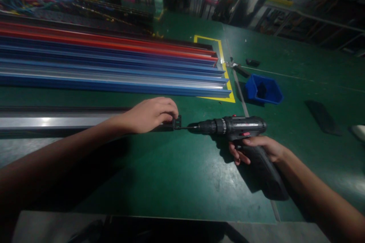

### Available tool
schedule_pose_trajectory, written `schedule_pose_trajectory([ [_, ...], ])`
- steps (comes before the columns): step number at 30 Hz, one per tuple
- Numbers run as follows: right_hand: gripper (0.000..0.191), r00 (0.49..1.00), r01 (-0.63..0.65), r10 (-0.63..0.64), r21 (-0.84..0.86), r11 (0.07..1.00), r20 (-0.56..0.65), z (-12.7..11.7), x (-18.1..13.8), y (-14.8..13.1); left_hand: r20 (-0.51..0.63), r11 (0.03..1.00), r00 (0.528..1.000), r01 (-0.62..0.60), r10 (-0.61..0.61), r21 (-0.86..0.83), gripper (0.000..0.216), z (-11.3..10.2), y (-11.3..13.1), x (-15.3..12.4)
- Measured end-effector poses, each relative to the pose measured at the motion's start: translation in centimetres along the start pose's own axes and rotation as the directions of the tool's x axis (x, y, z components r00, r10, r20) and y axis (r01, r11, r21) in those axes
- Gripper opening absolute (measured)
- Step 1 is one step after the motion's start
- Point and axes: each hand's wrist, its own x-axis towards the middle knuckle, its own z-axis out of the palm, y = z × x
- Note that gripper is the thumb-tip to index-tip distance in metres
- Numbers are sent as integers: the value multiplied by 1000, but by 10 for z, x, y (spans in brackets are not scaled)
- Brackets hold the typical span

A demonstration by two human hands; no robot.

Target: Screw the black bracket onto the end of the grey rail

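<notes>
My right hand (258,150) is wrapped round the grip of a black cordless drill (245,124) that points left. Its long thin bit (186,127) reaches a small black end cap (177,122) at the end of a long grey metal profile (65,121). My left hand (152,114) lies over that profile end, its fingers curled and closed on the end cap. Part of the profile is hidden beneath my left hand and forearm.
Several long blue profiles (114,78) and a red one (114,41) lie farther back, inside yellow tape (221,51). A blue bin (265,89) with dark contents stands right. Dark objects (322,117) lie on the green table (182,186). Coloured wires (57,0) are back left.
</notes>
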Motion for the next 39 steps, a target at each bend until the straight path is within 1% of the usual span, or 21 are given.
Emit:
schedule_pose_trajectory([
  [6, 37, 1000, -7, 6, 42, 999, 31, 0, 0, -1, -7, 1000, 1000, -3, 3, 0, 21, 0, 0, 0],
  [10, 35, 999, -32, 32, 35, 999, 10, 1, 0, -2, 0, 1000, 1000, -5, 5, 8, 22, 0, -1, 0],
  [14, 36, 1000, -18, 18, 23, 1000, 8, 1, 0, -2, -11, 1000, 1000, 0, 0, 7, 22, 1, -2, 0],
  [24, 36, 999, -23, 20, 82, 996, 36, -1, -1, -1, -3, 1000, 1000, 7, -7, 2, 22, 1, -2, 0],
  [32, 36, 999, -33, 30, 111, 993, 29, 1, -1, -2, 2, 1000, 1000, 8, -8, 11, 23, 2, -3, -1],
  [39, 38, 999, -19, 14, 115, 993, 41, 0, -1, -1, -6, 999, 1000, -22, 23, 22, 23, 2, -6, -1],
])
